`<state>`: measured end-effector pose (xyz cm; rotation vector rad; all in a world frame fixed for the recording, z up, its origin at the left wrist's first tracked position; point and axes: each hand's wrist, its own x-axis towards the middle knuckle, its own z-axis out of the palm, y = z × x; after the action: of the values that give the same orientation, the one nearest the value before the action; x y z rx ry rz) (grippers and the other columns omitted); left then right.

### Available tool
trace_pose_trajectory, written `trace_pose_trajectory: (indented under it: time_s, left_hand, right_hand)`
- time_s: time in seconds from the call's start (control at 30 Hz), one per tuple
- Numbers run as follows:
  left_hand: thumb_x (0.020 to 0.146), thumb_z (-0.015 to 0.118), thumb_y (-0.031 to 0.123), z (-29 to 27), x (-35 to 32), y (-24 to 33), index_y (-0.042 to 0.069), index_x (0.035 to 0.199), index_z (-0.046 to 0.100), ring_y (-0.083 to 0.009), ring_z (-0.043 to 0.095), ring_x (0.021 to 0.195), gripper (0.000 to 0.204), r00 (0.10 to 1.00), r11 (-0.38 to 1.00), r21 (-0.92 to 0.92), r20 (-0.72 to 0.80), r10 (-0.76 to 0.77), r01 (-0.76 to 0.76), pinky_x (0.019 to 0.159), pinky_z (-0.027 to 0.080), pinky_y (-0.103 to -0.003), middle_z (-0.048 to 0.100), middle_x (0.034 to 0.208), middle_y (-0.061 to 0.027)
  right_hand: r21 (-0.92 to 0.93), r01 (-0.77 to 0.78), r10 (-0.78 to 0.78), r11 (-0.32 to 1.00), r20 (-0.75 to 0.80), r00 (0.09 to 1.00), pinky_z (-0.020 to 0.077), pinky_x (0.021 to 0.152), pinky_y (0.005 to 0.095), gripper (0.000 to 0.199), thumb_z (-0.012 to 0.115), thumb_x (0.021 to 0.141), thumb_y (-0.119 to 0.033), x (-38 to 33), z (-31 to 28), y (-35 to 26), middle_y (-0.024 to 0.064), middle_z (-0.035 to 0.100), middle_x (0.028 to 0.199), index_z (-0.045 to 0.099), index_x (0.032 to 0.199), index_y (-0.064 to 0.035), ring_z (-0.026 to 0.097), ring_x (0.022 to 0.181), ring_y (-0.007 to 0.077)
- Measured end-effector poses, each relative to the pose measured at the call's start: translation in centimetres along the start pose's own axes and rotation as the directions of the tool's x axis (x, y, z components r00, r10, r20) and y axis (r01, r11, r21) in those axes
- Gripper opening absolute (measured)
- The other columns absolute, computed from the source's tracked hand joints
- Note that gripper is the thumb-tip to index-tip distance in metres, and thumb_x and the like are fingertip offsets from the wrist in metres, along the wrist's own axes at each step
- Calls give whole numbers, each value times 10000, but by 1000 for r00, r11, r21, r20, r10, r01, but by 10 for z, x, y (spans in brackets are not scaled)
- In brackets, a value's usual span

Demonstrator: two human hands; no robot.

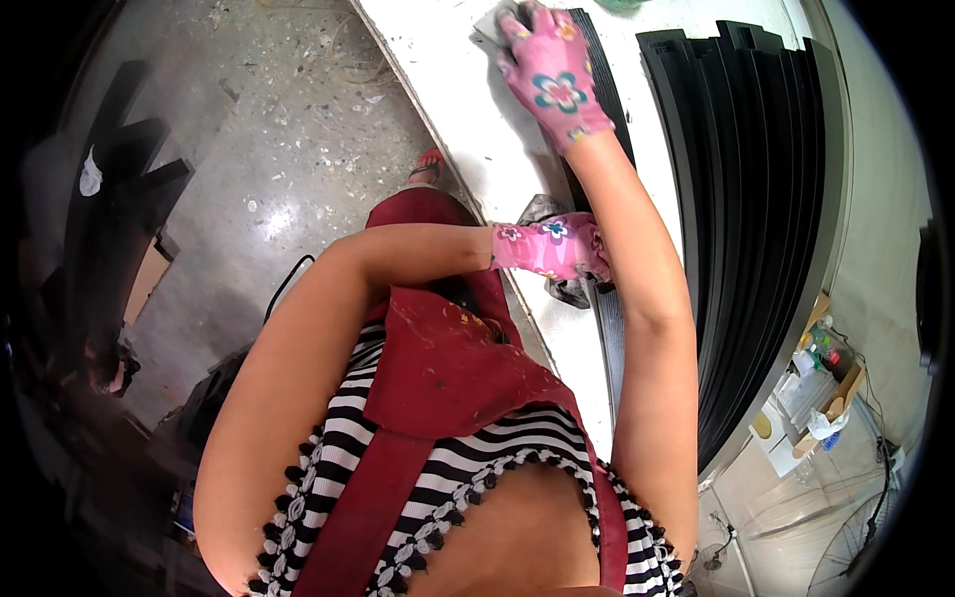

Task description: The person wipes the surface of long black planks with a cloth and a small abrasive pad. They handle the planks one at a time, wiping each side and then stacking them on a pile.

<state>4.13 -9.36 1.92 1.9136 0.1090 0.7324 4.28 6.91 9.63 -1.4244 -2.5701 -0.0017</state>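
- A person in a striped top and a dark red apron leans over a long white workbench, seen from above.
- The right hand, in a pink flowered glove, lies flat with fingers closed over a small grey pad near the far end of the bench, pressed against a long narrow black strip.
- The left hand, gloved the same, is curled down on the same strip nearer the bench's near edge, beside a crumpled grey rag; whether it pinches the strip cannot be told.
- A stack of long black strips lies along the bench's right side.
- Judgement: rubbing goes best with the left hand pinning the strip firmly and the pad moving in even strokes along its length, kept flat so the strip does not slide or twist.
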Motion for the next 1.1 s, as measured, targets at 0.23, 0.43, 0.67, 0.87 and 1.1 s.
trace_pose_trajectory:
  time_s: [0.23,0.43,0.67,0.87,1.1]
  left_hand:
    - [765,693,66,-19,-56,29,49,1182,652,-260,597,1148,419,982,957,-224,-13,188,-187,1016,449,-377,654,1203,-110]
    - [774,640,188,-72,-113,74,32,1172,662,-295,591,1148,429,981,961,-223,-70,-181,161,1013,423,-400,647,1214,-136]
    - [773,582,365,-56,-106,77,-8,1152,659,-351,589,1104,537,946,935,-239,-124,-298,263,986,423,-434,642,1210,-164]
    - [785,595,262,-38,-107,88,-3,1155,658,-321,593,1120,460,924,917,-215,-114,-364,335,1014,407,-417,644,1207,-154]
    - [730,589,-38,-28,-112,100,0,1177,653,-286,580,1171,453,860,831,-363,-130,-494,422,1024,423,-389,643,1214,-127]
  right_hand:
    - [111,-57,48,992,84,995,445,967,490,524,695,794,-158,-190,-45,-1,168,500,1317,563,1298,-104,508,1138,374]
    - [118,-131,115,984,131,985,435,973,490,598,701,759,-158,-237,-52,-5,170,501,1318,539,1333,-104,510,1129,374]
    - [93,-170,168,981,34,985,417,1033,452,495,683,818,-248,-111,-18,-7,173,539,1305,586,1288,-129,503,1184,361]
    - [231,-227,240,946,-26,971,442,996,479,519,687,770,-193,-246,-41,-6,151,523,1299,575,1273,-136,525,1149,369]
    - [189,-354,354,916,33,935,452,980,475,566,725,732,-182,-316,-55,-13,135,537,1304,584,1280,-149,533,1150,365]
